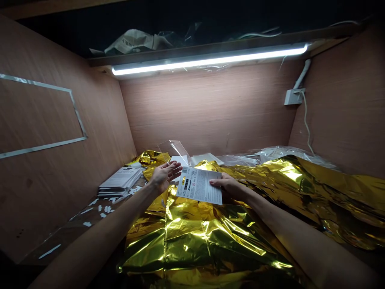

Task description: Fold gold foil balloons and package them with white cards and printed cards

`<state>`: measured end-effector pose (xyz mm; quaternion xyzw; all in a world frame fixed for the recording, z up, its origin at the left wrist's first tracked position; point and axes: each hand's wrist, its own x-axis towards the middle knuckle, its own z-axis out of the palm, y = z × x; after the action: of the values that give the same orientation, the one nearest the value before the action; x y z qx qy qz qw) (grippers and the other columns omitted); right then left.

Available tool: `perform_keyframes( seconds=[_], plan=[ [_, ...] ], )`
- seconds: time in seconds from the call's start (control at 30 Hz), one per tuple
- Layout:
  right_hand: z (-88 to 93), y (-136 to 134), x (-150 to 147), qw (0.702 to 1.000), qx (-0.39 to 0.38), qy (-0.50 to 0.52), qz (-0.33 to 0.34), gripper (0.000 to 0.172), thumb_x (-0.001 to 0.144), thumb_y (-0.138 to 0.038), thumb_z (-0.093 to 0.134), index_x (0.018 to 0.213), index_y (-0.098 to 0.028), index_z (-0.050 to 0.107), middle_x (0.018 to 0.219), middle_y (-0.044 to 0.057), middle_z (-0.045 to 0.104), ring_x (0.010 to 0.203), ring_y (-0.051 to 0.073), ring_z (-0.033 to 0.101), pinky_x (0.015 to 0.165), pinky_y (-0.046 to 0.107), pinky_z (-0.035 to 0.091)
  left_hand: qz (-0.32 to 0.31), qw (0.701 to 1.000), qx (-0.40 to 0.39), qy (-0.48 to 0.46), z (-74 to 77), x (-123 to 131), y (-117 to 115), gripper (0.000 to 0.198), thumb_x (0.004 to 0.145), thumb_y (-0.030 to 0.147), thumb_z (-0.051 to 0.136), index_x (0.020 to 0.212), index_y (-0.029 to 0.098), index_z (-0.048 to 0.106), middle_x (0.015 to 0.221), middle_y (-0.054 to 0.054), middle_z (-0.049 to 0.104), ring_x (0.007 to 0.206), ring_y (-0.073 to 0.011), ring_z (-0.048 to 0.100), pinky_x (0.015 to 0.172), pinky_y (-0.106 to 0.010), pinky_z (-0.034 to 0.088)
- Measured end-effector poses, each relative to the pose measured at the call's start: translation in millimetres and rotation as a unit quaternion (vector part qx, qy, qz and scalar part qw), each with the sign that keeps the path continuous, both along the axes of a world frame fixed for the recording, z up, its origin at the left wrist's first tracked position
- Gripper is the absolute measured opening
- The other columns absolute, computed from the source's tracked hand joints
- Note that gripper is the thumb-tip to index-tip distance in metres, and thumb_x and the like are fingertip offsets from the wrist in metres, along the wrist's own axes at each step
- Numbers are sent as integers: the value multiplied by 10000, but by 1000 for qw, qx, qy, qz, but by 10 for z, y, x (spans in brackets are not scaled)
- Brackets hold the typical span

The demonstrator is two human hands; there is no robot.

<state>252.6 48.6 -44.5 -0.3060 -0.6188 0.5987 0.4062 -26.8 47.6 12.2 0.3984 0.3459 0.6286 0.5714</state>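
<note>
My right hand (230,186) grips a white printed card (201,185) by its right edge, thumb on the face that shows. Small text, symbols and a barcode cover this face, and a hang hole sits near its left end. At the card's upper left is my left hand (166,176), its fingers stretched out and slightly apart. A clear plastic sleeve or shell (177,150) rises just behind those fingers; whether they touch it I cannot tell. Crinkled gold foil (186,237) lies beneath both hands.
Left of my hands stands a stack of printed cards (120,180), with white scraps (105,209) scattered before it. Clear plastic bags (288,154) lie along the back. More gold foil (300,188) spreads right. Wooden walls enclose the bench under a tube light (210,60).
</note>
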Motion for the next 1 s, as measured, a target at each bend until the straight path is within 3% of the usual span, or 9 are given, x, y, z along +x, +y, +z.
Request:
perform_keyframes(
  seconds=[0.3, 0.53, 0.77, 1.0],
  plan=[
    [-1, 2, 16, 1000, -14, 9, 6, 395, 691, -426, 861, 850, -118, 671, 707, 47, 668, 581, 158, 623, 533, 270, 500, -22, 1000, -4, 19, 13, -8, -31, 52, 967, 126, 638, 1013, 132, 663, 1057, -143, 788, 820, -200, 777, 699, -309, 625],
    [-3, -14, 3, 1000, -17, 16, 18, 385, 706, -434, 858, 830, -133, 653, 663, 19, 630, 526, 127, 565, 489, 251, 452, -61, 998, 23, 8, -12, 59, -73, 60, 962, 122, 635, 1015, 119, 662, 1012, -158, 790, 831, -196, 778, 714, -278, 629],
    [13, 23, -5, 999, -12, 29, -28, 409, 685, -448, 865, 831, -135, 646, 670, 22, 630, 550, 134, 571, 513, 259, 459, -66, 997, 26, 5, -39, 125, -94, 158, 899, 39, 660, 1039, 87, 716, 912, -127, 795, 766, -179, 773, 706, -259, 634],
    [84, 52, -13, 993, 10, 54, -105, 448, 653, -498, 864, 786, -162, 600, 637, 6, 593, 533, 130, 539, 508, 265, 461, -52, 998, 15, 29, -14, 89, -83, 181, 892, 79, 700, 1070, 80, 730, 1136, -191, 766, 770, -215, 779, 626, -296, 636]
  ],
)
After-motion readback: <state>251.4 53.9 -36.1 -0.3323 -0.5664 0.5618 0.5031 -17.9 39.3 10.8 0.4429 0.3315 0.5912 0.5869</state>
